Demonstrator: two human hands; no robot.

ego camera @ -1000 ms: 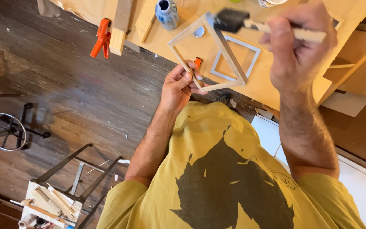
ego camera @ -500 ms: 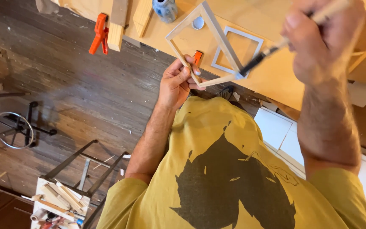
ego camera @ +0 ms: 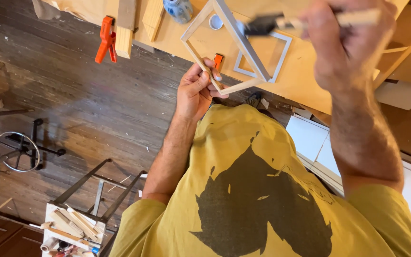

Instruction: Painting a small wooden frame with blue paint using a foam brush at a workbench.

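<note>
Since the earlier frame the right hand (ego camera: pixel 346 45) has been swinging the brush (ego camera: pixel 305 21) up, so that its dark bristle end is now pointing toward nine o'clock over the wooden frame (ego camera: pixel 224 47) instead of slanting down across it. That hand is closing tightly around the pale brush handle at about one o'clock in the view, though motion blur is making the exact finger grip hard to read. At about eleven o'clock from the yellow shirt (ego camera: pixel 262 190), the left hand (ego camera: pixel 196 93) is pinching the lower corner of the wooden frame between thumb and fingers, holding it tilted above the edge of the workbench (ego camera: pixel 305 81). A second, pale grey frame (ego camera: pixel 281 52) is lying flat on the workbench just behind the held one. One orange clamp (ego camera: pixel 105 40) is gripping a wooden block (ego camera: pixel 124 28) at the bench edge toward ten o'clock, and a blue-grey jar (ego camera: pixel 178 9) is standing at twelve o'clock.
</note>
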